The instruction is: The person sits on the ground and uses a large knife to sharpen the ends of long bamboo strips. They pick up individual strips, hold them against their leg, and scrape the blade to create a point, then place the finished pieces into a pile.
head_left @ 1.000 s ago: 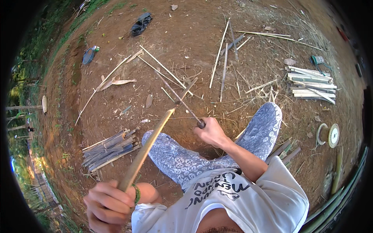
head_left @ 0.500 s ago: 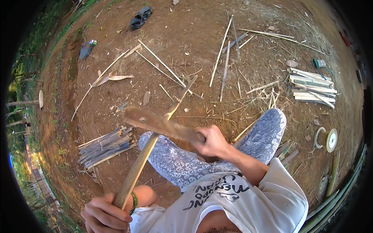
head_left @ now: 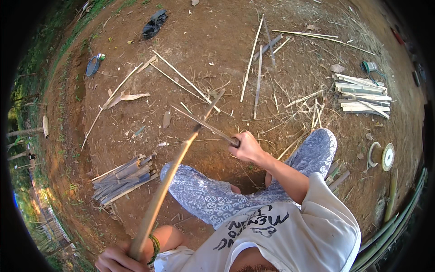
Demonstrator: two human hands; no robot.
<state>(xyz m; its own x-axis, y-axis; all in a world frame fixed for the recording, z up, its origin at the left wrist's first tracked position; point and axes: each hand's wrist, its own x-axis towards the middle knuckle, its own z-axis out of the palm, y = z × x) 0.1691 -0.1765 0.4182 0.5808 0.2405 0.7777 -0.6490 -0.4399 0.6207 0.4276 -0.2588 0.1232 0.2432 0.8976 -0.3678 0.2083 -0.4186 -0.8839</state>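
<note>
At the lower left, my left hand (head_left: 118, 259) is closed around the near end of a long bamboo strip (head_left: 158, 201). The strip slants up and away over my left knee. My right hand (head_left: 248, 147) grips the dark handle of a machete (head_left: 214, 130), held in front of my lap. Its blade shows nearly edge-on and crosses the strip toward the far end. Whether blade and bamboo touch, I cannot tell. Just nearer than the blade, the strip has a pale shaved patch.
A pile of split bamboo (head_left: 123, 180) lies by my left knee, a paler stack (head_left: 362, 96) at the far right. Loose strips (head_left: 252, 59) and shavings litter the dirt ahead. A spool (head_left: 387, 157) stands at right, near green poles (head_left: 389, 238). A black plastic bag (head_left: 154, 24) lies far off.
The machete blade has turned from showing its broad side to nearly edge-on and sits slightly farther along the strip. My right hand has shifted slightly right and away. The left keeps its grip.
</note>
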